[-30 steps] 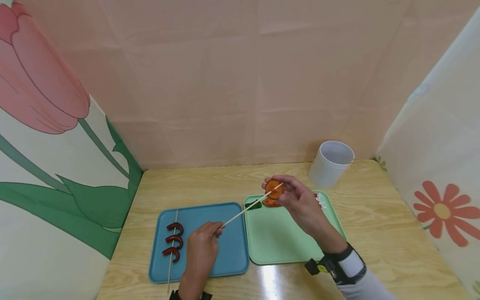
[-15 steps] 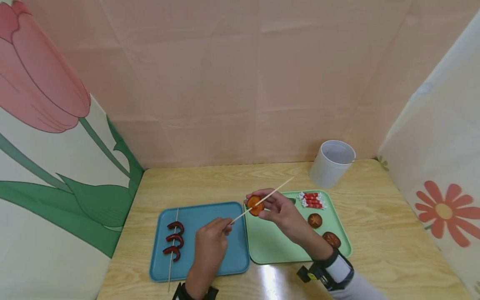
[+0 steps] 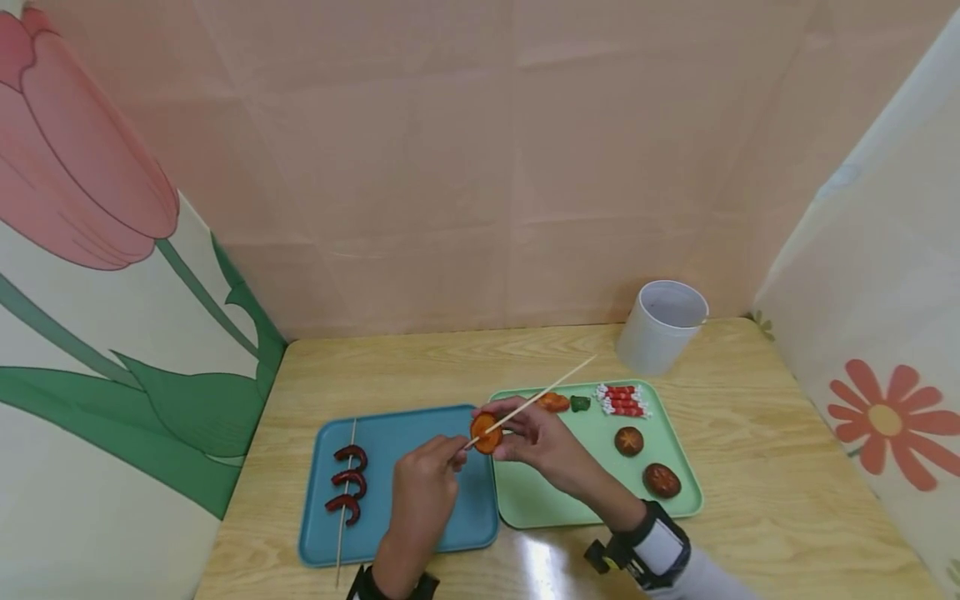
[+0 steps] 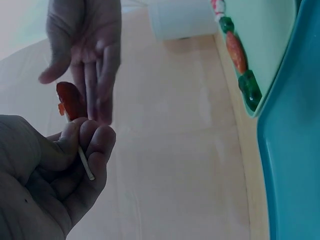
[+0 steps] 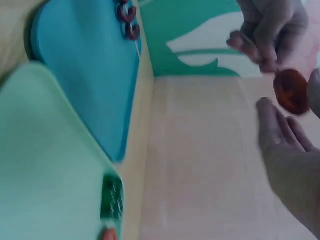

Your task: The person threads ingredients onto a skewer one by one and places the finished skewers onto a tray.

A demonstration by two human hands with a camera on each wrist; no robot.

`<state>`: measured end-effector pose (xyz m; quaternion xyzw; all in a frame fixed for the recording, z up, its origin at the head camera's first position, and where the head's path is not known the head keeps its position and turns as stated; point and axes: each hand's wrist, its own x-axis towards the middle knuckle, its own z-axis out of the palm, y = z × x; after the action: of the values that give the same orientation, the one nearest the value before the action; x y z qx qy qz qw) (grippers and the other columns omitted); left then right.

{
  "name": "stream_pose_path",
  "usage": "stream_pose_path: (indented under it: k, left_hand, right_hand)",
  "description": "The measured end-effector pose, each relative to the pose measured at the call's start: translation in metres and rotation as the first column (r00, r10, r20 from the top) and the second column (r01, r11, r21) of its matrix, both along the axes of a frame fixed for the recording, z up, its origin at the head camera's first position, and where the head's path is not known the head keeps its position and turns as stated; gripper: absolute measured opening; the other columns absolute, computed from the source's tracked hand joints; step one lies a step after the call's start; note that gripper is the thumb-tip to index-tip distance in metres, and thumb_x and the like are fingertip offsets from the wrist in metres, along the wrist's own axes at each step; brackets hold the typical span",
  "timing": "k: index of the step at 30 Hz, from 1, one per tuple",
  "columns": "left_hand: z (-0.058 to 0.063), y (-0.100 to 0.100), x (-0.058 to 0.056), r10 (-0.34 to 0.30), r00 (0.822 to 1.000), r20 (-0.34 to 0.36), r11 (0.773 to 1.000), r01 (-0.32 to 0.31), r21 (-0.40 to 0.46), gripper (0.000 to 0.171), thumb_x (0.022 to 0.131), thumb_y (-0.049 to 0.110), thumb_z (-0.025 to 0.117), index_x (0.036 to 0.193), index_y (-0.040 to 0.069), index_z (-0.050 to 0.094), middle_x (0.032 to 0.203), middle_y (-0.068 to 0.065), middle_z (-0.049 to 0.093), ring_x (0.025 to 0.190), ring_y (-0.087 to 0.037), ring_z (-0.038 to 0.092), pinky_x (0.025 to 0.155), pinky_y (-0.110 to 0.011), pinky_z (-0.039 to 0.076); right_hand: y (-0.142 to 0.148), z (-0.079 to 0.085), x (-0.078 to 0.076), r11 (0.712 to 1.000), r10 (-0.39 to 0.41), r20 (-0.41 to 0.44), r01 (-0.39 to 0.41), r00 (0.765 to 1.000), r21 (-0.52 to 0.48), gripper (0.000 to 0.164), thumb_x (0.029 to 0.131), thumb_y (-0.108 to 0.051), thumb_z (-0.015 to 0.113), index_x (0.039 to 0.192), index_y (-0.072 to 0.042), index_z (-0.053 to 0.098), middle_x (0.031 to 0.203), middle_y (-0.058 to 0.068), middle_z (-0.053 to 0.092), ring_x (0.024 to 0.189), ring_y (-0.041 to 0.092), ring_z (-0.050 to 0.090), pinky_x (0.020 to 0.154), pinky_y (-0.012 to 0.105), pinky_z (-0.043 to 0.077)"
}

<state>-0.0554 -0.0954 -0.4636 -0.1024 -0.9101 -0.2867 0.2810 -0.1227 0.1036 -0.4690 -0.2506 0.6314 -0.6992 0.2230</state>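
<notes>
My left hand (image 3: 426, 482) pinches a thin wooden skewer (image 3: 551, 388) near its lower end, between thumb and fingers. A round orange slice (image 3: 491, 442) is threaded on the skewer, right by the left fingertips. The skewer's bare upper part slants up to the right. My right hand (image 3: 555, 457) is at the slice, its fingers behind and its thumb in front. In the left wrist view the right hand's fingers (image 4: 104, 92) are straight and its thumb stands off the slice. A skewer with three dark red curled pieces (image 3: 348, 482) lies on the blue tray (image 3: 468, 517).
The green tray (image 3: 540, 496) adjoins the blue one. It bears two brown mushroom-like caps (image 3: 662, 481), red-and-white sticks (image 3: 623, 401), an orange-red piece (image 3: 553, 402) and green pieces (image 3: 581, 403). A white bin (image 3: 660, 333) stands at the table's back right.
The orange slice has moved from the skewer's upper end down to the left fingers, with the right hand moving down and left. More of the green tray shows; the left hand has shifted slightly right.
</notes>
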Motion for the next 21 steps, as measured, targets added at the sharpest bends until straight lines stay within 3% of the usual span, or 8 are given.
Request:
stream_pose_path:
  k: [2, 4, 6, 10, 13, 15, 18, 21]
  left_hand:
    - [-0.001, -0.002, 0.0, 0.008, 1.0, -0.014, 1.0, -0.008, -0.001, 0.031, 0.07, -0.02, 0.079, 0.084, 0.006, 0.08, 0.071, 0.0, 0.073, 0.06, -0.005, 0.069, 0.052, -0.014, 0.054]
    - [-0.002, -0.005, 0.0, 0.017, 0.999, -0.028, 1.0, -0.017, 0.001, 0.03, 0.069, -0.021, 0.079, 0.084, 0.006, 0.08, 0.072, -0.001, 0.074, 0.06, -0.006, 0.069, 0.052, -0.014, 0.054]
    - [-0.003, -0.009, 0.0, 0.028, 0.999, -0.042, 1.0, -0.028, 0.006, 0.031, 0.069, -0.022, 0.078, 0.084, 0.004, 0.08, 0.072, -0.002, 0.074, 0.059, -0.007, 0.07, 0.052, -0.015, 0.054]
    - [-0.005, -0.017, 0.001, 0.053, 0.997, -0.052, 0.999, -0.052, 0.013, 0.032, 0.068, -0.024, 0.076, 0.085, 0.003, 0.08, 0.073, -0.004, 0.074, 0.059, -0.009, 0.07, 0.051, -0.017, 0.055]
    - [-0.007, -0.021, 0.002, 0.068, 0.997, -0.037, 0.998, -0.068, 0.015, 0.028, 0.07, -0.021, 0.079, 0.085, 0.004, 0.08, 0.073, -0.003, 0.074, 0.059, -0.009, 0.07, 0.051, -0.018, 0.055]
    - [-0.009, -0.022, 0.003, 0.072, 0.997, -0.014, 0.997, -0.072, 0.018, 0.024, 0.073, -0.017, 0.081, 0.085, 0.004, 0.08, 0.072, -0.004, 0.074, 0.059, -0.009, 0.07, 0.051, -0.018, 0.055]
    - [-0.01, -0.022, 0.004, 0.068, 0.997, 0.021, 0.997, -0.069, 0.031, 0.021, 0.074, -0.014, 0.082, 0.085, 0.004, 0.08, 0.072, -0.003, 0.074, 0.059, -0.009, 0.07, 0.051, -0.016, 0.055]
    - [-0.01, -0.021, 0.005, 0.063, 0.997, 0.054, 0.997, -0.065, 0.044, 0.022, 0.075, -0.015, 0.081, 0.086, 0.005, 0.08, 0.073, -0.003, 0.074, 0.059, -0.008, 0.07, 0.052, -0.015, 0.055]
  right_hand:
    - [0.006, -0.002, -0.005, 0.988, -0.046, -0.103, 0.06, 0.994, 0.139, 0.06, 0.093, -0.018, 0.074, 0.146, -0.003, 0.049, 0.143, 0.022, 0.059, 0.127, 0.028, 0.064, 0.099, 0.044, 0.059]
    - [0.017, -0.006, -0.01, 0.926, -0.096, -0.242, 0.175, 0.966, 0.334, 0.059, 0.092, -0.021, 0.076, 0.144, -0.006, 0.051, 0.137, 0.018, 0.064, 0.123, 0.033, 0.065, 0.1, 0.05, 0.057]
    - [0.031, -0.013, -0.016, 0.789, -0.098, -0.408, 0.321, 0.908, 0.524, 0.057, 0.09, -0.022, 0.079, 0.14, -0.005, 0.054, 0.131, 0.017, 0.067, 0.121, 0.035, 0.065, 0.1, 0.054, 0.055]
    - [0.063, -0.035, -0.026, 0.423, 0.03, -0.656, 0.585, 0.754, 0.692, 0.052, 0.078, -0.015, 0.088, 0.122, 0.001, 0.064, 0.115, 0.022, 0.068, 0.107, 0.042, 0.064, 0.086, 0.055, 0.057]
    - [0.083, -0.051, -0.029, 0.253, 0.082, -0.686, 0.65, 0.723, 0.716, 0.051, 0.07, -0.011, 0.091, 0.111, 0.005, 0.065, 0.105, 0.026, 0.065, 0.095, 0.047, 0.061, 0.071, 0.057, 0.056]
    - [0.093, -0.058, -0.028, 0.209, 0.073, -0.641, 0.616, 0.764, 0.759, 0.052, 0.07, -0.009, 0.09, 0.112, 0.007, 0.064, 0.105, 0.028, 0.063, 0.094, 0.049, 0.06, 0.065, 0.057, 0.055]
    - [0.103, -0.065, -0.027, 0.212, 0.045, -0.571, 0.551, 0.82, 0.807, 0.049, 0.073, -0.005, 0.085, 0.113, 0.009, 0.062, 0.105, 0.03, 0.061, 0.093, 0.05, 0.059, 0.061, 0.057, 0.055]
    - [0.11, -0.071, -0.027, 0.247, 0.039, -0.583, 0.557, 0.812, 0.793, 0.032, 0.077, 0.001, 0.077, 0.104, 0.007, 0.062, 0.097, 0.026, 0.06, 0.088, 0.047, 0.058, 0.06, 0.053, 0.055]
